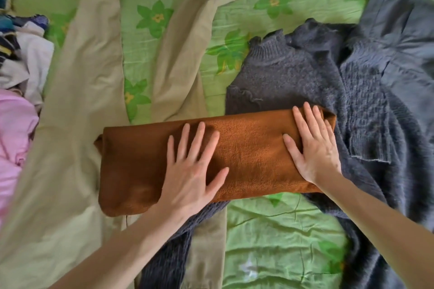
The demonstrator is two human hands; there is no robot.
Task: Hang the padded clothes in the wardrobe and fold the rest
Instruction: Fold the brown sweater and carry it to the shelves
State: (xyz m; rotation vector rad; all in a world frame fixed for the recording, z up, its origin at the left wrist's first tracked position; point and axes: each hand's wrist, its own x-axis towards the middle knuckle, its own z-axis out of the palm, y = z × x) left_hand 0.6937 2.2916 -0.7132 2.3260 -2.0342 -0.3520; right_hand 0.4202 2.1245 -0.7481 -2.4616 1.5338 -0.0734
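Observation:
A brown fleece garment (pixel 253 148), folded into a long rectangle, lies across the middle of the bed. My left hand (pixel 192 169) presses flat on its centre with the fingers spread. At the garment's right end my right hand (pixel 314 145) lies flat on it, fingers straight. Under that right end sits a dark grey knitted sweater (pixel 305 77). Beige trousers (pixel 82 101) stretch out beneath the garment's left end.
A green flowered bedsheet (pixel 281 230) covers the bed. A pink garment (pixel 14 129) and a heap of mixed clothes (pixel 25 54) lie at the left edge. A grey-blue smooth garment (pixel 404 37) lies at the far right, beside the sweater.

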